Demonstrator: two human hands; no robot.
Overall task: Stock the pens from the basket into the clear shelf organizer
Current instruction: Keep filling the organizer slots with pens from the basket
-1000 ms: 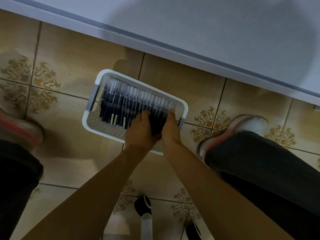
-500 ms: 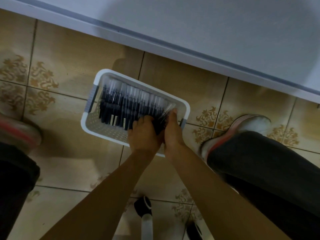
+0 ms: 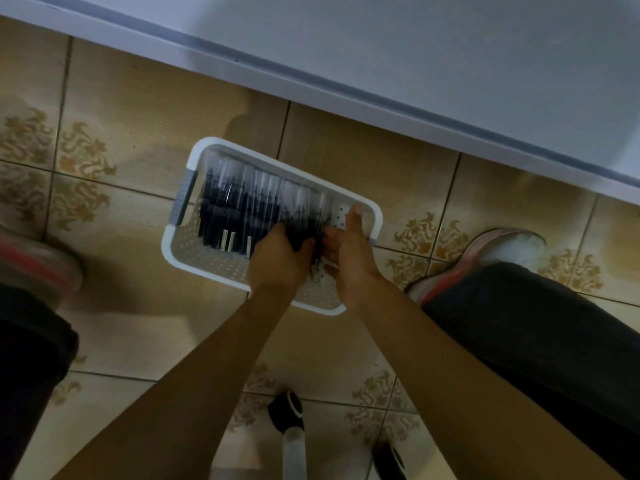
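Pens (image 3: 239,206), dark-bodied with clear caps, lie side by side in the white perforated basket (image 3: 211,261), which sits on the patterned floor tiles (image 3: 138,109) between your feet. At far left, your left shoe (image 3: 38,265) stands well apart from the basket. The row of pens fills the basket's left and middle part. Your left hand (image 3: 277,261) reaches in at the right end of that row, its fingers curled over a bundle of them. Your right hand (image 3: 353,261) is just beside it, palm turned toward the bundle, fingers bent in against the bundle's right side and thumb straight, pointing at the far rim. Further right, your right shoe (image 3: 512,247) stands near the basket's right end, with your dark trouser leg (image 3: 536,323) over its heel. A white ledge (image 3: 381,46) runs across the top.
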